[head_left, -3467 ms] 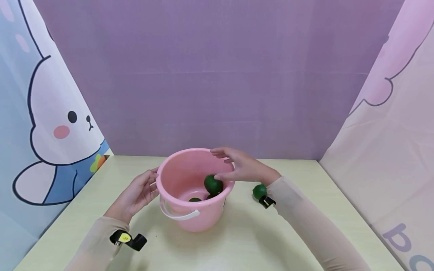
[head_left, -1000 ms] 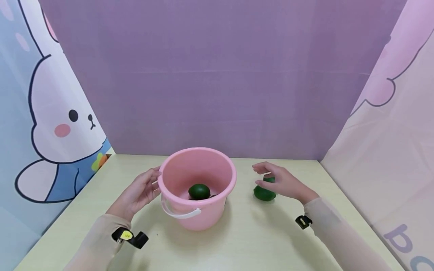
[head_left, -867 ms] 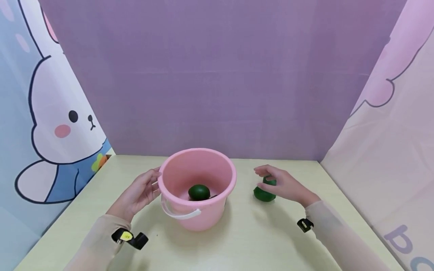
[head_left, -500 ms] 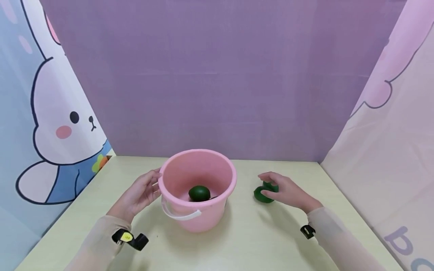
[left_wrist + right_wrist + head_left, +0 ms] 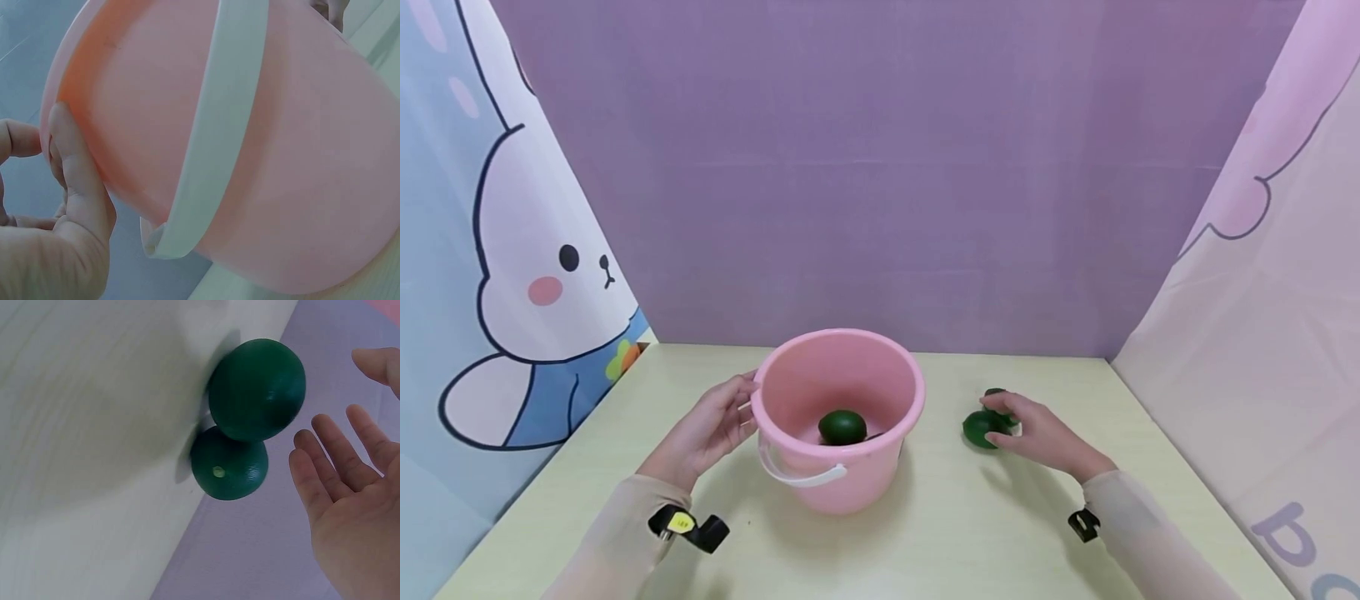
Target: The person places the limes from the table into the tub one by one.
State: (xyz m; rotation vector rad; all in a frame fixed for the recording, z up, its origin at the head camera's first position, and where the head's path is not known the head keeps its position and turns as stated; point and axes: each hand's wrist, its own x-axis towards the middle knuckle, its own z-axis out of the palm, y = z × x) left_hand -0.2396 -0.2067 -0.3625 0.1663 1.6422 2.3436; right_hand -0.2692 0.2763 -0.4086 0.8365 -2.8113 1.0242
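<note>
A pink bucket (image 5: 842, 483) stands upright with its white handle (image 5: 808, 479) hanging at the front. My left hand (image 5: 711, 429) holds its left rim; the left wrist view shows the thumb (image 5: 81, 169) against the wall below the rim and a fingertip at the rim's edge. One dark green lime (image 5: 842, 427) lies inside, with part of another dark thing beside it. To the right, my right hand (image 5: 1037, 433) hovers with parted, slightly bent fingers at two limes. In the right wrist view, the larger-looking lime (image 5: 257, 390) overlaps the other lime (image 5: 229, 464), both apart from the fingers.
The pale wooden table (image 5: 925, 542) runs back to a purple backdrop (image 5: 880, 183). Printed cloth panels stand on both sides, the left panel (image 5: 535, 292) with a rabbit drawing. Black wrist straps with cameras sit on both sleeves.
My right hand has let a lime go into the bucket and moved right to the two limes, sinking lower beside them during the last second. My left hand stays at the rim.
</note>
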